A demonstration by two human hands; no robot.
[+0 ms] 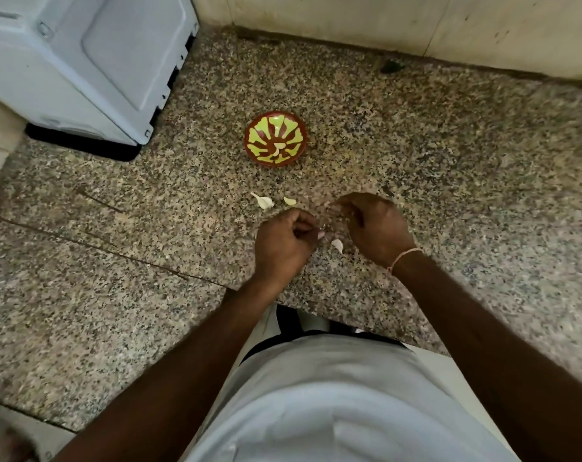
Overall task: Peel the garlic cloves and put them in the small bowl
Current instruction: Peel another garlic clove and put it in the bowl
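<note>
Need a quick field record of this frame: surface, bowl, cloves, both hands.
surface: speckled granite counter
bowl: small red bowl with yellow-green pattern, upright, beyond the hands; contents unclear
loose cloves: three on the counter; two between bowl and hands, one between the hands
left hand: fingers curled, pinching something small at the fingertips; item too small to identify
right hand: fingers loosely curled above the counter, grip contents not visible
other: grey appliance at back left
</note>
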